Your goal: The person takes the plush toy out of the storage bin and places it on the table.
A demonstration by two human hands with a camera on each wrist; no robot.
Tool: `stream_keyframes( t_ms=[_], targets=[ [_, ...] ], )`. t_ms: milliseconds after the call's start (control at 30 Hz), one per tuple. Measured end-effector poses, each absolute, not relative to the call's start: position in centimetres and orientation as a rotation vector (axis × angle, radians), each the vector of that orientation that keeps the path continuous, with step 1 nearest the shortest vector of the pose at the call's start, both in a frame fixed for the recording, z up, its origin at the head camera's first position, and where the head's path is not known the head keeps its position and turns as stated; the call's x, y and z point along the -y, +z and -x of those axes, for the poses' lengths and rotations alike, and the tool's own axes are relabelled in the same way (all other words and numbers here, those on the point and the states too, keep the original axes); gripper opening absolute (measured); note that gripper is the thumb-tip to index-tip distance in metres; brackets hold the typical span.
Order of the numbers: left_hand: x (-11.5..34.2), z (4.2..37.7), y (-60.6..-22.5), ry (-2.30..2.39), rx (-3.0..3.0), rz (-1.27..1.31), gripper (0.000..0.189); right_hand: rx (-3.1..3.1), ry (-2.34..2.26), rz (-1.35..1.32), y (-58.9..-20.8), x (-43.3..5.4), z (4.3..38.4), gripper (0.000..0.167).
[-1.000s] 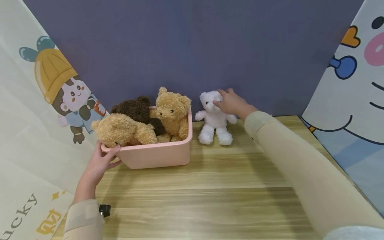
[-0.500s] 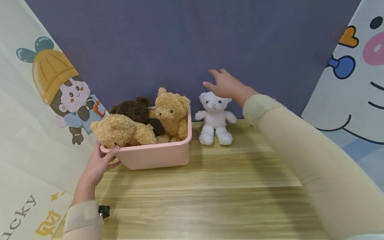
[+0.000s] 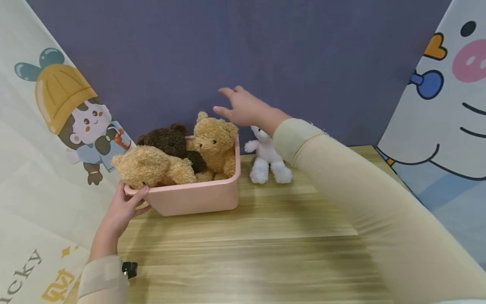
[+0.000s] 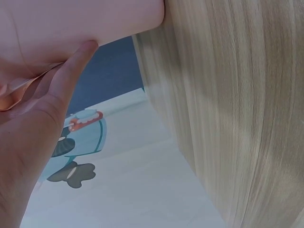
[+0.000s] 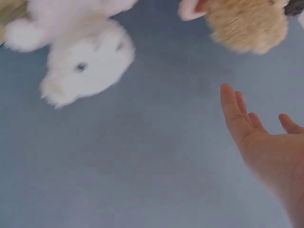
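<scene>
My left hand (image 3: 123, 210) grips the front left corner of a pink bin (image 3: 197, 199), thumb over the rim and fingers beneath. Inside the bin are a light brown teddy bear (image 3: 152, 165) slumped against the left rim, a dark brown teddy bear (image 3: 167, 140) behind it, and a tan teddy bear (image 3: 215, 141) upright at the right. Above the tan bear my right hand (image 3: 244, 107) hovers with spread fingers, holding nothing. A white teddy bear (image 3: 266, 154) sits on the table right of the bin; my right forearm partly hides its head in the head view.
A wooden table (image 3: 243, 261) lies under everything. Behind the bin rises a dark blue-grey panel (image 3: 303, 55). Printed white sheets stand at both sides, the left sheet (image 3: 45, 198) close to my left hand.
My right hand has let go of the white bear's head, risen, and moved left over the tan bear. The left hand stays on the bin.
</scene>
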State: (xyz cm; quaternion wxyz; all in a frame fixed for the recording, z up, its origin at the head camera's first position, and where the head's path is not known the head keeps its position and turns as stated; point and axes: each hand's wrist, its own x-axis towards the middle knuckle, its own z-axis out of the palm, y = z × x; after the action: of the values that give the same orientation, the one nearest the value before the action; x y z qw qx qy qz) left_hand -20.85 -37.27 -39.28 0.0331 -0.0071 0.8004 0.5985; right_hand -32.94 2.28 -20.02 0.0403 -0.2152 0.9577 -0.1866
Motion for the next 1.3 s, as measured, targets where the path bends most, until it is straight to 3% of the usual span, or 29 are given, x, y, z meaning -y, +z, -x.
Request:
stream_keyframes(
  t_ms=[733, 900, 1100, 1300],
  targets=[
    [39.9, 20.5, -39.6, 1.923, -2.429, -0.051, 0.076, -2.848, -0.482, 0.877, -23.8, 16.3, 27.1, 0.081],
    [40.6, 20.0, -39.6, 1.944, -2.438, -0.112, 0.064, -2.815, -0.403, 0.976, -25.6, 18.8, 25.7, 0.082],
    [40.9, 20.0, -39.6, 1.950, -2.447, -0.133, 0.035, -2.784, -0.329, 0.971, -27.1, 20.3, 24.7, 0.078],
    [40.9, 19.9, -39.5, 1.950, -2.450, -0.119, 0.033, -2.855, -0.295, 0.955, -27.5, 21.3, 24.5, 0.070]
  ],
)
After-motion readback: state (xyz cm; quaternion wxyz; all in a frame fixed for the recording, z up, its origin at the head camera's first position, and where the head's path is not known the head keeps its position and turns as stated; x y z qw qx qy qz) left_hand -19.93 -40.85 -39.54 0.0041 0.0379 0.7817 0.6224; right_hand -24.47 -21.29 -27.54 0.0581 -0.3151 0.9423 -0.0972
